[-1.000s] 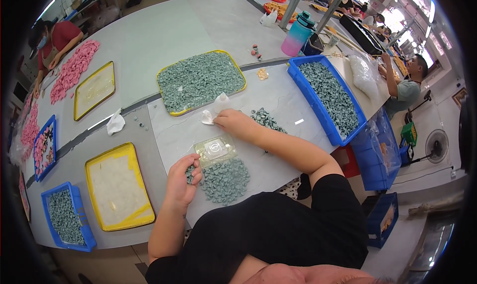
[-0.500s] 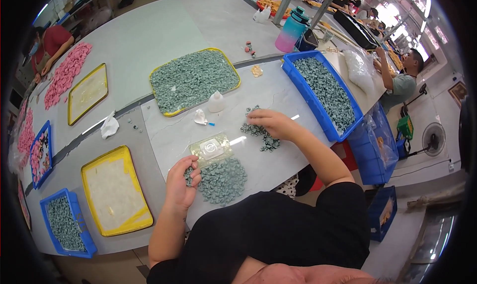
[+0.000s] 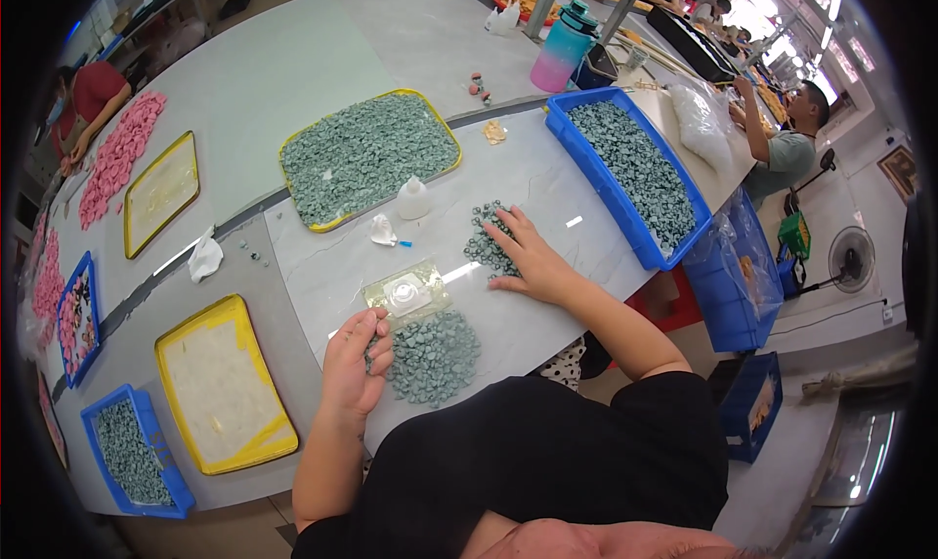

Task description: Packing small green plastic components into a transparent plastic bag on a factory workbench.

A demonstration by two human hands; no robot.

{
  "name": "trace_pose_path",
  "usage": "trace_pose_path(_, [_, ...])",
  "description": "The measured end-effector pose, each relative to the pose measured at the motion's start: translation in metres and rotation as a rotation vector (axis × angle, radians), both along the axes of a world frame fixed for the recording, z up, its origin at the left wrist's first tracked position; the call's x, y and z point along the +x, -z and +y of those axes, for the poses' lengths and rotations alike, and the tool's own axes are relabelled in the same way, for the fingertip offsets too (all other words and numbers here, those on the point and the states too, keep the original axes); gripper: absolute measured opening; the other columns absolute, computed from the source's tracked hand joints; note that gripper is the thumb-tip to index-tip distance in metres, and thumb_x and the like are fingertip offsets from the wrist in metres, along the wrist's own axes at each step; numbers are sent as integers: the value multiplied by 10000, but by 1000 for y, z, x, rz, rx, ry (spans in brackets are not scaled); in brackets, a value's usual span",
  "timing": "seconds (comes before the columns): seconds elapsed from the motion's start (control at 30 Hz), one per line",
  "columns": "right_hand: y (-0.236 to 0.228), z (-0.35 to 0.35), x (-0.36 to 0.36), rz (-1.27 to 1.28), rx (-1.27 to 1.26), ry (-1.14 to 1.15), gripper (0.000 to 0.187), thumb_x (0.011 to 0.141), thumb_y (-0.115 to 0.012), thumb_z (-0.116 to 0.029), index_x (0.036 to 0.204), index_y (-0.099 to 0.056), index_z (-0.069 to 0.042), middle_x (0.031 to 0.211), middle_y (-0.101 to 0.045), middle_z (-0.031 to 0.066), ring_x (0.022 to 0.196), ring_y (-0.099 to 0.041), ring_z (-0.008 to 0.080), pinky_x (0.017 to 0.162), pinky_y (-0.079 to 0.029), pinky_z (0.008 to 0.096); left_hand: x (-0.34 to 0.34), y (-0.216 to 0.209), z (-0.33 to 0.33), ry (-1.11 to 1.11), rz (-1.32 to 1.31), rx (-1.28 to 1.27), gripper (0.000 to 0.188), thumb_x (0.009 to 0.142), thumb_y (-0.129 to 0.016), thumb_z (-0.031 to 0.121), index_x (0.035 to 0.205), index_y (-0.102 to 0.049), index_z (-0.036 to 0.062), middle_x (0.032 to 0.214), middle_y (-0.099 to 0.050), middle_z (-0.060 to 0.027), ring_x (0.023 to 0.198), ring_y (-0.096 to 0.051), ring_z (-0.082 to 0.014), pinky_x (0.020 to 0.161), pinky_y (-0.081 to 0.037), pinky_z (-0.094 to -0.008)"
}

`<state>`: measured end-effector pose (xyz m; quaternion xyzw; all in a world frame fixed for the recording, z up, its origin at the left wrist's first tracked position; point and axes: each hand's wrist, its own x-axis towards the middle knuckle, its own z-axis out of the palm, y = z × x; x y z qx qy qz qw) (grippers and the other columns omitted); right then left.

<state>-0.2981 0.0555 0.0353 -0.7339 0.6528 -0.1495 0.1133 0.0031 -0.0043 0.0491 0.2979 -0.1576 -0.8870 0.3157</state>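
My right hand [image 3: 532, 258] lies with fingers spread on a small heap of dark green, ring-like pieces [image 3: 481, 250]. My left hand [image 3: 354, 371] is curled closed, and a bit of green shows between its fingers, from the small green pieces in its palm. Beside it is a round pile of paler green pieces [image 3: 433, 359], low and loosely spread. Touching the far edge of that pile is a flat, see-through yellowish block [image 3: 405, 293] with a pale round spot. A white squeeze bottle [image 3: 413, 200] stands farther off, near a crumpled white scrap [image 3: 382, 231] and a small blue bit [image 3: 405, 244].
A yellow-rimmed tray [image 3: 455, 158] full of green pieces lies at the back. Blue bins [image 3: 611, 229] of green pieces flank the table, with a yellow tray [image 3: 220, 388] at left. A blue-pink bottle [image 3: 564, 49] stands far right; co-workers [image 3: 793, 153] sit beyond.
My right hand has come down and flattened, fingers spreading over the dark green heap, which is gathered closer together. My left fingers have curled tighter. The view has shifted slightly.
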Motion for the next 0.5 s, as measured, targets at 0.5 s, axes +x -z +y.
trace_pose_path(0.5, [16,-46,65,104,-126,-75,122,737,-608,-86,853,-601,-50,870,-582,62,852,-544,236,751,-424,369,25,14,-17,-37,-49,-35,180,880,-496,78,1020,-483,-34,843,-507,-68,602,-376,-74,474,-298,-176])
